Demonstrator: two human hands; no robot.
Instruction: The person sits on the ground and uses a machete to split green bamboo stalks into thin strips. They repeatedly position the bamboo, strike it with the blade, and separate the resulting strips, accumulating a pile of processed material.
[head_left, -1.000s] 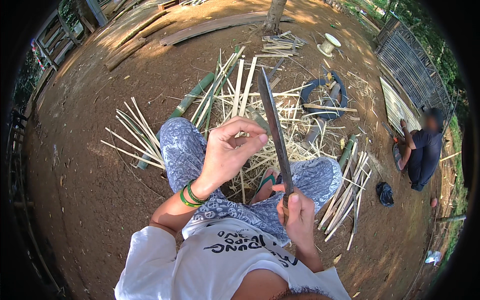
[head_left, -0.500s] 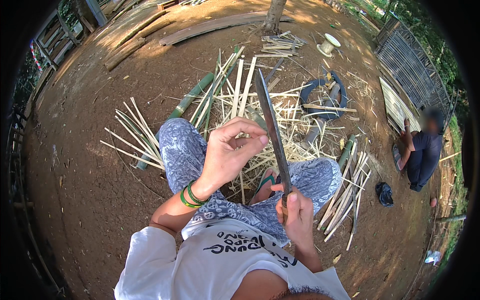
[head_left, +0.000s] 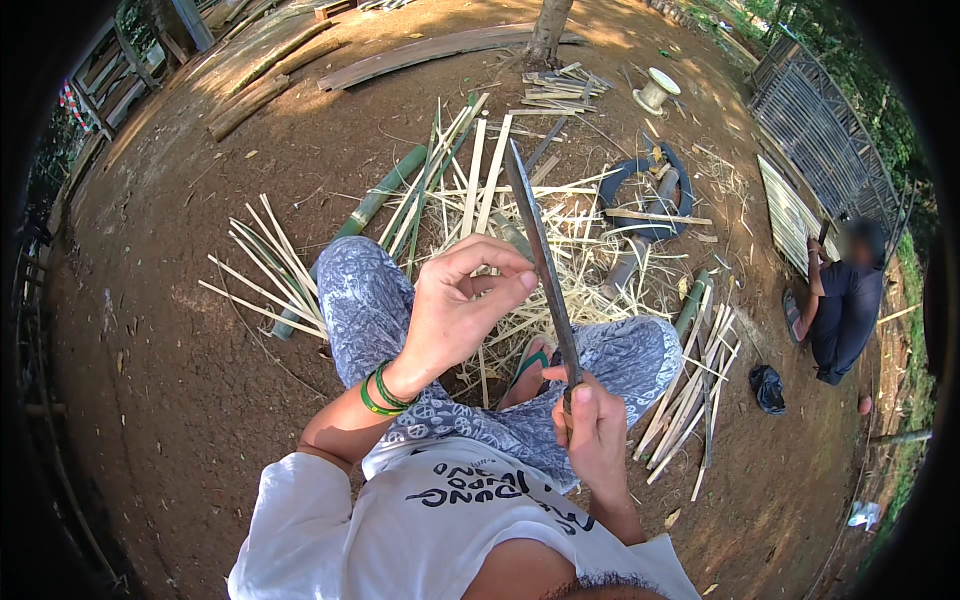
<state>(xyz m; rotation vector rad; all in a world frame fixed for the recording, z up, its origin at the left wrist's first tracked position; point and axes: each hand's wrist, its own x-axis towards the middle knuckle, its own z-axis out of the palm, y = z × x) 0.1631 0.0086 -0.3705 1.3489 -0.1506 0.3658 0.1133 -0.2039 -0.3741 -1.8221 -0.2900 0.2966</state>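
My right hand (head_left: 597,430) is wrapped round the short handle of a machete (head_left: 546,270). Its long dark blade slants up and away from me, the tip leaning left. Beside the blade's left edge, my left hand (head_left: 455,305) is closed in a pinch, thumb and forefinger together. Whatever those fingertips hold is too small to make out, and I cannot tell whether they touch the steel. Beneath the blade, pale bamboo strips (head_left: 483,180) and curled shavings (head_left: 575,270) lie heaped on the ground between my bent knees.
Split bamboo bundles lie at left (head_left: 275,265) and right (head_left: 700,385). Beyond the shavings are a green bamboo pole (head_left: 385,190), a dark ring (head_left: 685,190) and a pale spool (head_left: 656,92). Far right, another person (head_left: 845,300) squats beside a slatted panel (head_left: 790,210); a black bag (head_left: 768,388) lies nearer.
The blade's tip has shifted slightly left; both my hands keep almost the same pose. The other person's hand has moved a little, and a dark object now shows at it.
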